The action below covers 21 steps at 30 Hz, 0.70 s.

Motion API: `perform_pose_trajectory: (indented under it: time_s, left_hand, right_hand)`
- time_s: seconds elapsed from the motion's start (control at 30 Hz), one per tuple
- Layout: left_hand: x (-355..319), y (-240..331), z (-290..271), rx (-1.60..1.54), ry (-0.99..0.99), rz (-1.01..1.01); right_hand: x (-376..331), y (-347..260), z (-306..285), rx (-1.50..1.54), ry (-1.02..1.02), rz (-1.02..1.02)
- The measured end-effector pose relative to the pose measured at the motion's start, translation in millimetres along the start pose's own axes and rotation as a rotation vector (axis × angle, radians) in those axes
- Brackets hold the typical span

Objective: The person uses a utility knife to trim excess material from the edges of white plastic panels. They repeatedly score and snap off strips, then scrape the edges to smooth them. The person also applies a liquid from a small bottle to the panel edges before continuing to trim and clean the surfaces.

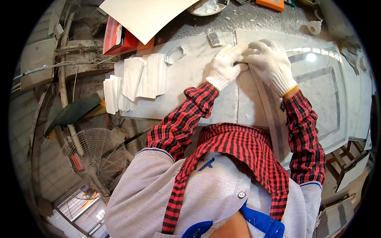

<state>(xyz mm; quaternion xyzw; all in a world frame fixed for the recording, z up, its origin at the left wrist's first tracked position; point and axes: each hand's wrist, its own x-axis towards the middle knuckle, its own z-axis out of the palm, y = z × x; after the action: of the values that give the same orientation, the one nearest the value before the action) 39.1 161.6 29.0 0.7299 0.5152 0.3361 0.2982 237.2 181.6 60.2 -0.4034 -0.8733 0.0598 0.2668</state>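
Observation:
Both my hands wear white knit gloves and meet over pale veined marble slabs [190, 87]. My left hand [226, 65] has its fingers bunched against those of my right hand [270, 65], which are curled. Anything pinched between them is hidden by the gloves. Below my right hand a long grey-brown strip [273, 119] runs over the slab toward my body, its far end passing out of sight under the glove. A narrow seam between two slabs lies near my left fingers. Just beyond my left hand sits a small grey block [214, 39].
Thin white marble pieces [152, 75] are stacked at the left, near a clear-edged small block [175, 54]. Behind them are a red box [119, 39] and a cream sheet [149, 16]. A framed-pattern marble panel [321, 99] lies right. A wire-cage fan [93, 158] stands lower left.

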Motion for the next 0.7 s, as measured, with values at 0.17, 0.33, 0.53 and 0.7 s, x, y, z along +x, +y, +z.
perform_pose_trajectory:
  time_s: [0.17,0.33,0.53,0.7]
  left_hand:
    - [-2.0,-4.8,-3.6,0.099,0.006,0.054]
    - [-1.3,-4.2,-3.5,0.132,-0.017,0.05]
    - [-2.5,-11.2,2.2,0.084,-0.065,0.024]
    - [-2.1,-6.4,1.3,-0.019,-0.082,-0.053]
  right_hand:
    - [-14.9,-3.4,-36.3,0.031,-0.022,0.284]
    - [-108.6,-36.0,-71.7,-0.272,-0.01,0.601]
    - [-150.8,-91.3,-50.3,-0.151,-0.113,0.616]
    - [-152.5,-102.0,-39.5,-0.115,-0.06,0.686]
